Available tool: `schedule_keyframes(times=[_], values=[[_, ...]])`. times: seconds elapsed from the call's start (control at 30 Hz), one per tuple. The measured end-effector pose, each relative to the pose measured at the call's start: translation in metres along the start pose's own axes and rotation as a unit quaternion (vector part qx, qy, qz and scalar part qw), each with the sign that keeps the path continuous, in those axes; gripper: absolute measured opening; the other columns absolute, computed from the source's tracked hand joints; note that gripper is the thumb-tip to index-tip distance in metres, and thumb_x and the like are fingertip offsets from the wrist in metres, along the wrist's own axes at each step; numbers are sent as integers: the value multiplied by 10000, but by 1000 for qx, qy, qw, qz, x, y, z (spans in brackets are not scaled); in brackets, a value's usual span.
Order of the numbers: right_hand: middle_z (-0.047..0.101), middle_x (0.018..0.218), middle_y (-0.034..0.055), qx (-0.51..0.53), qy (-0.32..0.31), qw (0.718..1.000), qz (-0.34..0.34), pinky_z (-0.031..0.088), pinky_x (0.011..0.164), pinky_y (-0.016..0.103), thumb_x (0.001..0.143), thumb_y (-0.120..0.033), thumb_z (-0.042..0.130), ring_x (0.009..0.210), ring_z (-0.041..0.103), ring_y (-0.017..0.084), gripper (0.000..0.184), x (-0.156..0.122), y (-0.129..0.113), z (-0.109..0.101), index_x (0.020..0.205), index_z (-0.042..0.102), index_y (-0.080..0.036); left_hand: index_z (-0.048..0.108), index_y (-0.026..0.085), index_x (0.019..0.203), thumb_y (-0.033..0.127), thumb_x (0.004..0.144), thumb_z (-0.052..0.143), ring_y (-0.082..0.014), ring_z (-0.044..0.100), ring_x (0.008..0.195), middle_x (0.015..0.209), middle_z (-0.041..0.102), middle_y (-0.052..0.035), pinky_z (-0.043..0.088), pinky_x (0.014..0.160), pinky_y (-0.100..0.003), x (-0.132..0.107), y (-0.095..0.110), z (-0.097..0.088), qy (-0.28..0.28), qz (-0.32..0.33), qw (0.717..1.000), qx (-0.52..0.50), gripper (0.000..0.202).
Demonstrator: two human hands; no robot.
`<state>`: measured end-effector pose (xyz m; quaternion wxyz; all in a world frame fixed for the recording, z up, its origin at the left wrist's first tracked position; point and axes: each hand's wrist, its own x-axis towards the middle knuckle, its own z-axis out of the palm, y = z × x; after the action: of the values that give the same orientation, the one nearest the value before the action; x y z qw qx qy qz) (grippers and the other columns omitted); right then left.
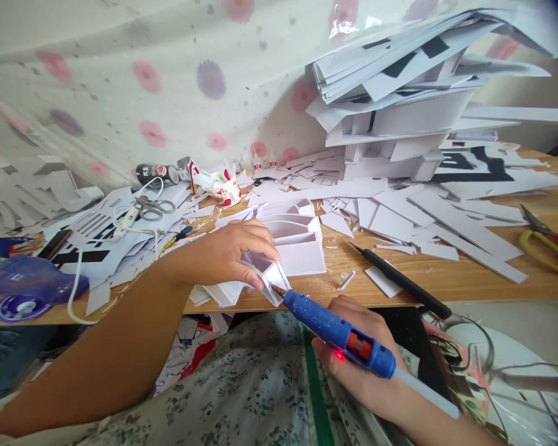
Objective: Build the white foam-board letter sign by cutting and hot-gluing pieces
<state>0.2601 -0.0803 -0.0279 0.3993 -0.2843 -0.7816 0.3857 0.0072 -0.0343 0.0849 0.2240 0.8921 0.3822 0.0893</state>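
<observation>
My left hand (230, 251) is closed on a small white foam-board piece (274, 275) at the front edge of the wooden table (446, 275). My right hand (360, 359) grips a blue glue gun (337, 331) with a red light and a glue stick out the back. Its nozzle touches the white piece just below my left fingers. A white foam-board model (292, 238) with several compartments sits right behind my left hand.
Cut white board scraps cover the table, with a tall stack (400, 93) at the back right. Scissors (146, 207), a paper cup (225, 192), a black pen tool (400, 282), yellow-handled pliers (546, 244) and a purple object (25, 282) lie around.
</observation>
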Motion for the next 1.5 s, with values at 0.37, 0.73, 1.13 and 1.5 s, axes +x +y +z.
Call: schedule_keyframes(times=[0.37, 0.73, 1.13, 1.5], values=[[445, 589, -25, -8, 12, 1000, -16, 351, 532, 262, 743, -173, 536, 561, 443, 127, 241, 4, -4, -1, 612, 339, -217, 700, 230, 999, 432, 759, 733, -200, 548, 962, 938, 632, -39, 406, 883, -308, -1, -2, 2, -2, 7, 1000, 3, 316], [444, 621, -27, 7, 7, 999, -43, 326, 564, 282, 710, -124, 539, 589, 414, 133, 203, 4, -1, -1, 642, 369, -212, 705, 228, 979, 451, 737, 746, -206, 550, 974, 945, 634, -48, 408, 876, -301, 1, -2, 5, -3, 6, 1000, 14, 332], [435, 636, -19, -4, -20, 999, -29, 331, 571, 294, 685, -91, 525, 603, 415, 146, 211, -5, 5, 0, 646, 359, -216, 710, 220, 970, 447, 738, 749, -210, 556, 973, 941, 639, -55, 423, 882, -316, 0, 0, 5, 4, 5, 1000, 4, 327], [436, 608, -19, -5, -5, 1000, -28, 344, 549, 276, 751, -143, 530, 581, 434, 140, 223, -5, 4, -3, 637, 353, -216, 709, 227, 974, 406, 722, 773, -210, 546, 984, 948, 632, -44, 412, 891, -317, -3, -1, 4, 0, -6, 1000, -3, 316]])
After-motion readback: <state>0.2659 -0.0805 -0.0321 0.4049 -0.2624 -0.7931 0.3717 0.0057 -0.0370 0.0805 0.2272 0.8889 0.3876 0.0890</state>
